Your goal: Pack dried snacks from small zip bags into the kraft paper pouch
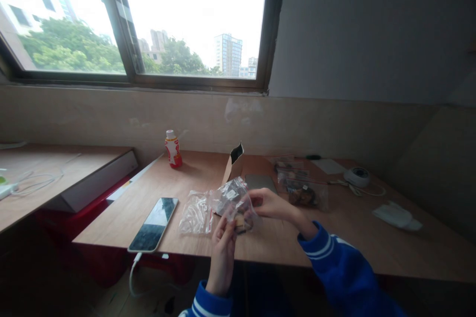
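Note:
A clear zip bag [235, 193] with a small tan and dark piece [241, 223] low in it hangs tilted above the table's front part. My left hand [223, 234] pinches the bag from below at its left side. My right hand [269, 204] grips the bag's upper right edge, its fingertips partly behind the plastic. Flat on the table to the left lies a stack of clear zip bags [195, 215]. Just behind the held bag stands an open brown paper pouch [234, 162] with a dark inside. What the small piece is I cannot make out.
A phone [155, 223] on a white cable [133, 272] lies at the front left. Behind it stands a red and white bottle [173, 149]. Several filled clear bags [303, 192] lie to the right, near a round white device [357, 177] and a white packet [397, 216].

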Tool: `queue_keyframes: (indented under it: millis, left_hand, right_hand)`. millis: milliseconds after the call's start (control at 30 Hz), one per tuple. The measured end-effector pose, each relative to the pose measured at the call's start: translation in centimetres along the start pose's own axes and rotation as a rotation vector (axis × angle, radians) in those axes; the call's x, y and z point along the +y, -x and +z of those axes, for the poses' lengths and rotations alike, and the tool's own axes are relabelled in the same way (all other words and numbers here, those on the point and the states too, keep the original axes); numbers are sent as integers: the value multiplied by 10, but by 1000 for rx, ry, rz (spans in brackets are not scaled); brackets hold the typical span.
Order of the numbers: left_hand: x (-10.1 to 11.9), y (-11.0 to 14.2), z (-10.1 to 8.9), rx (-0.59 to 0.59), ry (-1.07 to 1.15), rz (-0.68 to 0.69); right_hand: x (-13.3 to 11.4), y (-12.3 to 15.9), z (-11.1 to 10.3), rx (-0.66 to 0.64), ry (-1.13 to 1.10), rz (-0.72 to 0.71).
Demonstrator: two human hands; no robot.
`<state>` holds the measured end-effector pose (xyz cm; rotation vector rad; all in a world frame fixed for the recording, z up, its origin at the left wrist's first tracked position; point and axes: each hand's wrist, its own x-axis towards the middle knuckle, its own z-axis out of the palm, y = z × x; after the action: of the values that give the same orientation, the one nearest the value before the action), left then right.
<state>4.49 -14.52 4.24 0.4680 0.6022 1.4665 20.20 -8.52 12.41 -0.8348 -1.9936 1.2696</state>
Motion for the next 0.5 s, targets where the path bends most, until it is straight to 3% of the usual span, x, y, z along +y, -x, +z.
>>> queue_keyframes:
  millis: [200,300,500]
  left_hand:
    - [2,2,0,28,30,-31]
    - [2,1,0,-14,34,-26]
    - [-2,-2,-2,-2,29,-24]
  right_hand:
    - [0,0,-1,81,-87,24]
    - [0,0,-4,129,-104,26]
    - [3,0,-3,73,-89,38]
